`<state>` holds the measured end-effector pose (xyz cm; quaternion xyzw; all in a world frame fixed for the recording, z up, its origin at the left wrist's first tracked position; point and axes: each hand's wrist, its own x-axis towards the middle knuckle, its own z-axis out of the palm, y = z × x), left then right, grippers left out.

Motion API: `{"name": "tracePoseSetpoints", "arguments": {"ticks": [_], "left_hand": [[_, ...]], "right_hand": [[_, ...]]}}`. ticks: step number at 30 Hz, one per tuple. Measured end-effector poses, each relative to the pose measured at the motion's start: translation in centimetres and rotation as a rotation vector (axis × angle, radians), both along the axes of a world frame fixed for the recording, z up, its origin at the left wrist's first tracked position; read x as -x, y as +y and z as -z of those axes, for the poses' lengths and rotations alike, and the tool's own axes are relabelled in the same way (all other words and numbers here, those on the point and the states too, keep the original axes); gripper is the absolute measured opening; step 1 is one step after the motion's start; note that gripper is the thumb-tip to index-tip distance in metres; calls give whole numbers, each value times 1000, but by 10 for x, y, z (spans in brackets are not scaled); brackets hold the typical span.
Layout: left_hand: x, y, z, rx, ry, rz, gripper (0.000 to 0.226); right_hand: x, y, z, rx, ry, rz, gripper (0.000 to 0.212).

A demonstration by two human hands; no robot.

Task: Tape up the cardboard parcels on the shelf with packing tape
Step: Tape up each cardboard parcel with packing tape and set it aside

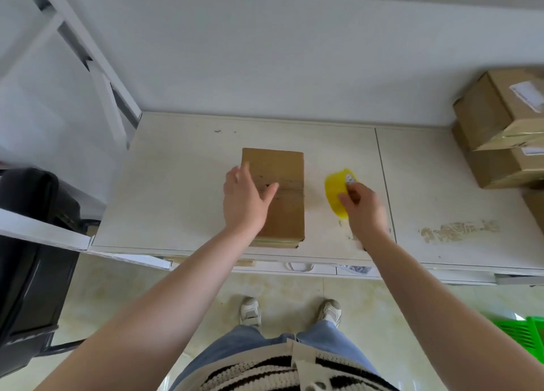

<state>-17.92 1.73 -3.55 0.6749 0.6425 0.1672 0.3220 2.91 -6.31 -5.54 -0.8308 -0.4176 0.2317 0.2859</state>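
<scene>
A brown cardboard parcel [282, 178] lies flat in the middle of the white shelf top [176, 190]. My left hand [243, 197] hovers over the parcel's left edge with fingers spread and thumb out, holding nothing. A yellow roll of packing tape [335, 189] stands on the shelf to the right of the parcel. My right hand [363, 205] grips the roll from its near right side, fingers curled round its rim.
Stacked cardboard boxes [500, 128] with tape and labels sit at the far right of the shelf. A white metal rack frame [109, 87] rises at the left. A black case [32, 202] sits at lower left, a green basket [524, 334] on the floor at right.
</scene>
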Motion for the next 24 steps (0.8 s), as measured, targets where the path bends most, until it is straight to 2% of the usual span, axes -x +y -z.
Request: {"name": "tracePoseSetpoints", "arguments": {"ticks": [3,7,10,16,19,24], "left_hand": [[-11,-5,-21,-171,-98,166,76],[-17,-4,-43,-123,-328,254,72],[-6,-2,-47,-98,-443,291,53],[17,-16,-52,-258,-457,171,20],[22,-18,-54,-219,-466,82,11],[31,-5,-56,-37,-448,-40,11]], "right_hand": [[-2,0,-36,-164,137,-112,12],[13,-2,-67,-218,200,-348,15],[26,-4,-73,-225,216,-433,20],[44,-4,-68,-213,168,-480,20],[53,-2,-69,-205,108,-480,10],[64,3,-73,-152,75,-575,8]]}}
